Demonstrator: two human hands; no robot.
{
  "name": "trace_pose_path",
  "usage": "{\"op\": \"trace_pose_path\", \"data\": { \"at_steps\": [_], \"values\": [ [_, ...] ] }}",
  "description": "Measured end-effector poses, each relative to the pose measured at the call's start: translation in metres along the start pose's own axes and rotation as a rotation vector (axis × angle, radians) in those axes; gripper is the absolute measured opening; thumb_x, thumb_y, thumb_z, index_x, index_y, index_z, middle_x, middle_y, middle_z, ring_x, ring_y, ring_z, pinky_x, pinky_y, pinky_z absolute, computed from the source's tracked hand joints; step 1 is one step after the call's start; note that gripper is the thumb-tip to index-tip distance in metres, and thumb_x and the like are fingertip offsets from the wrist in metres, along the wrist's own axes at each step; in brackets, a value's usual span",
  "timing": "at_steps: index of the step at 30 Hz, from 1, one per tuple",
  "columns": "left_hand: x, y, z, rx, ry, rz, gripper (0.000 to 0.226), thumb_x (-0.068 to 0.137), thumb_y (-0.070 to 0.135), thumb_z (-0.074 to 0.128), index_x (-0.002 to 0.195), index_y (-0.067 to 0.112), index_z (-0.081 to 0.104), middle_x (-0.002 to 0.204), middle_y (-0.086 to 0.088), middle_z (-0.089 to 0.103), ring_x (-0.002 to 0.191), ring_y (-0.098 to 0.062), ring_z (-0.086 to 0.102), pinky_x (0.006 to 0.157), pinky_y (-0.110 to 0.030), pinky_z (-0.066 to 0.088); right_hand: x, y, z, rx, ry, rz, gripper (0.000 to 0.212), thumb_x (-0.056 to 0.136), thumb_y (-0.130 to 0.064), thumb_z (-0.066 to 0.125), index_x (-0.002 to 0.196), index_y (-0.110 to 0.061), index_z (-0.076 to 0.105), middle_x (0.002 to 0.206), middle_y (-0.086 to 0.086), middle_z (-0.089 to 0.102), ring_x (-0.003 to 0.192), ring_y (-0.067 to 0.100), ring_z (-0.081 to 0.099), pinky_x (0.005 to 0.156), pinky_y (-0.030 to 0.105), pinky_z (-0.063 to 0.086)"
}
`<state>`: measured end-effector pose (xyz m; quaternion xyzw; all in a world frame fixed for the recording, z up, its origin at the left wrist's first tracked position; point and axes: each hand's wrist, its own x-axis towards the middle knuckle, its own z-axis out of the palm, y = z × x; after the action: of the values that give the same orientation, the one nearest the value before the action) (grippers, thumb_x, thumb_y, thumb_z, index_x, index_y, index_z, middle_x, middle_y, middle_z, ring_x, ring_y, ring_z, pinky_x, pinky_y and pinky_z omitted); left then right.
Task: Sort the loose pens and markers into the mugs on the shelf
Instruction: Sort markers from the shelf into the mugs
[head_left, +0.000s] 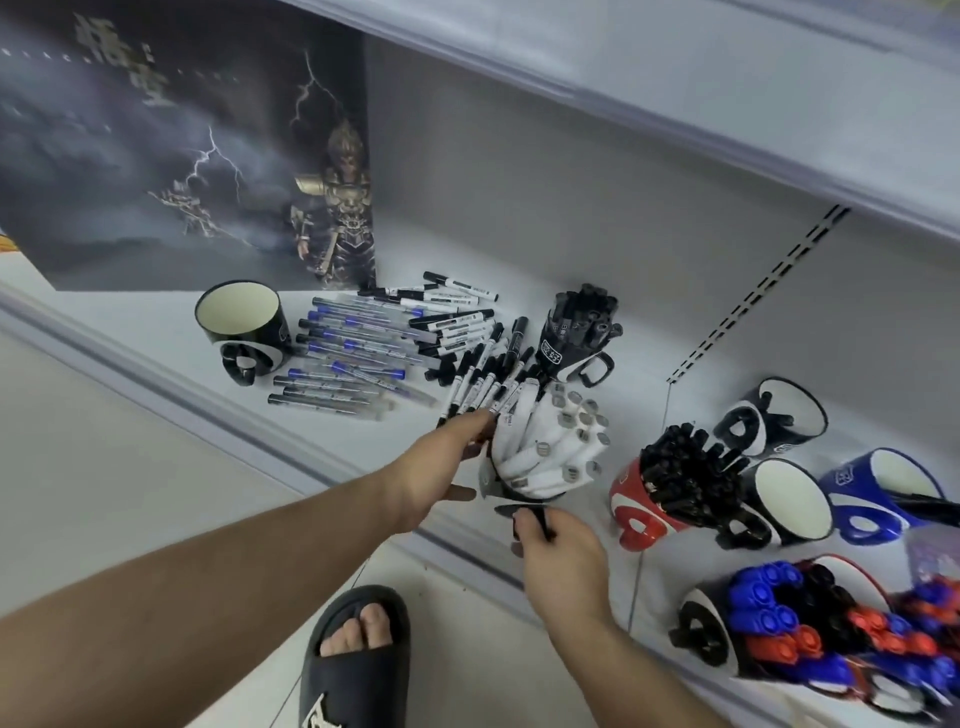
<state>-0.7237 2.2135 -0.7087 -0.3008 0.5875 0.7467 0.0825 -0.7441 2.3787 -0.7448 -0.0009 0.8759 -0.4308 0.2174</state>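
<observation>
This looks like a stationery shop. The white metal shelf is retail racking: a slotted upright strip runs up the back panel, another shelf board hangs above, and a clear price-label rail lines the front edge. Stock lies in quantity: many identical blue pens and black-and-white markers in loose rows, and several mugs packed with one kind each, such as white markers, black ones, and blue and red ones. Matching mugs in black, red and blue repeat along the shelf. A poster leans against the back panel.
</observation>
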Motion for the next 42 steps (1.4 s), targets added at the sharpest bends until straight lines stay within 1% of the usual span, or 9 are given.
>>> {"op": "trace_pose_path", "data": {
  "at_steps": [8, 16, 18, 21, 24, 30, 34, 39, 42],
  "values": [
    [0.016, 0.012, 0.005, -0.140, 0.101, 0.038, 0.037, 0.100, 0.046, 0.038, 0.129, 0.027, 0.053, 0.129, 0.011, 0.060, 0.123, -0.012, 0.051, 0.099, -0.045, 0.048, 0.068, -0.012, -0.020, -0.035, 0.354, 0.109, 0.029, 0.093, -0.034, 0.055, 0.083, -0.012, 0.072, 0.082, 0.006, 0.073, 0.081, 0.030, 0.066, 0.075, 0.038, 0.054],
    [0.026, 0.016, 0.002, -0.154, 0.140, 0.049, 0.035, 0.098, 0.043, 0.043, 0.127, 0.027, 0.056, 0.119, 0.014, 0.066, 0.116, -0.009, 0.056, 0.101, -0.044, 0.048, 0.123, -0.020, -0.016, 0.054, 0.404, 0.282, 0.037, 0.096, -0.031, 0.054, 0.115, -0.002, 0.066, 0.114, 0.020, 0.067, 0.104, 0.039, 0.062, 0.087, 0.042, 0.053],
    [0.027, 0.015, -0.002, -0.125, 0.153, 0.055, 0.033, 0.098, 0.043, 0.043, 0.123, 0.027, 0.057, 0.118, 0.014, 0.066, 0.114, -0.008, 0.057, 0.101, -0.044, 0.047, 0.130, -0.024, -0.017, 0.242, 0.353, 0.306, 0.036, 0.097, -0.023, 0.053, 0.122, 0.002, 0.060, 0.119, 0.024, 0.063, 0.109, 0.041, 0.061, 0.075, 0.037, 0.053],
    [0.026, 0.013, -0.011, -0.113, 0.178, 0.060, 0.033, 0.098, 0.042, 0.042, 0.123, 0.026, 0.056, 0.118, 0.013, 0.066, 0.112, -0.008, 0.058, 0.100, -0.043, 0.048, 0.130, -0.032, -0.017, 0.391, 0.309, 0.328, 0.036, 0.097, -0.022, 0.052, 0.127, -0.001, 0.056, 0.103, 0.017, 0.060, 0.089, 0.032, 0.060, 0.057, 0.026, 0.042],
    [0.026, 0.008, -0.018, -0.127, 0.197, 0.051, 0.033, 0.098, 0.041, 0.043, 0.125, 0.026, 0.055, 0.116, 0.014, 0.067, 0.111, -0.009, 0.059, 0.099, -0.043, 0.048, 0.104, -0.028, -0.003, 0.460, 0.226, 0.440, 0.015, 0.093, -0.022, 0.055, 0.098, -0.008, 0.058, 0.082, 0.003, 0.057, 0.071, 0.022, 0.056, 0.067, 0.034, 0.049],
    [0.025, 0.003, -0.024, -0.141, 0.231, 0.040, 0.029, 0.098, 0.039, 0.045, 0.121, 0.024, 0.056, 0.112, 0.010, 0.068, 0.107, -0.014, 0.061, 0.098, -0.044, 0.049, 0.098, -0.024, 0.028, -0.129, 0.164, 0.089, 0.011, 0.083, -0.014, 0.057, 0.083, -0.013, 0.068, 0.086, 0.007, 0.070, 0.077, 0.026, 0.063, 0.066, 0.031, 0.053],
    [0.025, 0.001, -0.025, -0.170, 0.251, 0.037, 0.026, 0.097, 0.037, 0.047, 0.117, 0.023, 0.057, 0.108, 0.007, 0.070, 0.103, -0.017, 0.064, 0.095, -0.042, 0.051, 0.147, -0.043, 0.038, -0.497, 0.042, 0.026, 0.039, 0.090, -0.043, 0.054, 0.101, -0.008, 0.065, 0.100, 0.011, 0.066, 0.078, 0.026, 0.062, 0.058, 0.024, 0.045],
    [0.027, -0.009, -0.031, -0.194, 0.267, 0.008, 0.022, 0.098, 0.035, 0.049, 0.112, 0.021, 0.059, 0.107, 0.003, 0.071, 0.102, -0.021, 0.065, 0.094, -0.042, 0.050, 0.162, -0.050, 0.045, -0.621, -0.076, 0.153, 0.039, 0.093, -0.043, 0.056, 0.104, -0.006, 0.064, 0.094, 0.009, 0.068, 0.070, 0.023, 0.060, 0.055, 0.024, 0.040],
    [0.027, -0.018, -0.031, -0.175, 0.272, -0.015, 0.021, 0.098, 0.033, 0.050, 0.111, 0.020, 0.060, 0.106, 0.003, 0.071, 0.105, -0.024, 0.065, 0.094, -0.042, 0.050, 0.153, -0.046, 0.042, -0.470, -0.035, 0.132, 0.029, 0.092, -0.033, 0.051, 0.081, -0.007, 0.058, 0.075, 0.006, 0.056, 0.062, 0.022, 0.051, 0.052, 0.025, 0.036]
  ]
}}
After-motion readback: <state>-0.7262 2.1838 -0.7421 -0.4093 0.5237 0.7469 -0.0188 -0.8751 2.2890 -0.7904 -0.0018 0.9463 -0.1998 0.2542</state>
